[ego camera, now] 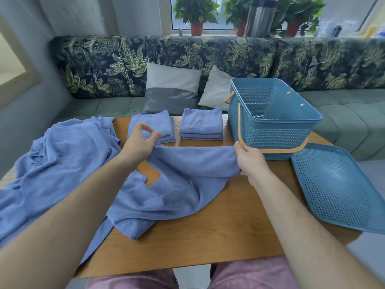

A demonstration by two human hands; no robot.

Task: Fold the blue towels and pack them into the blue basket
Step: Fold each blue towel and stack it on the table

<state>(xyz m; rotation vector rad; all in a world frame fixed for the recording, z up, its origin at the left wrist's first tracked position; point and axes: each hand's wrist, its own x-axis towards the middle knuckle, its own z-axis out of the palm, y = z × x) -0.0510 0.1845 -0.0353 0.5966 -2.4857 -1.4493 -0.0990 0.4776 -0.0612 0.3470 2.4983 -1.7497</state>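
- My left hand (139, 145) and right hand (248, 161) each pinch the towel's (187, 178) far edge over the table (218, 226).
- I should keep the corners level, then fold evenly.
- Basket (275, 130) sits empty, right.

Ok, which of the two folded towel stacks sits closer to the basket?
The right-hand stack, neatly squared, just left of the blue basket. The other stack lies further left, partly behind the left hand.
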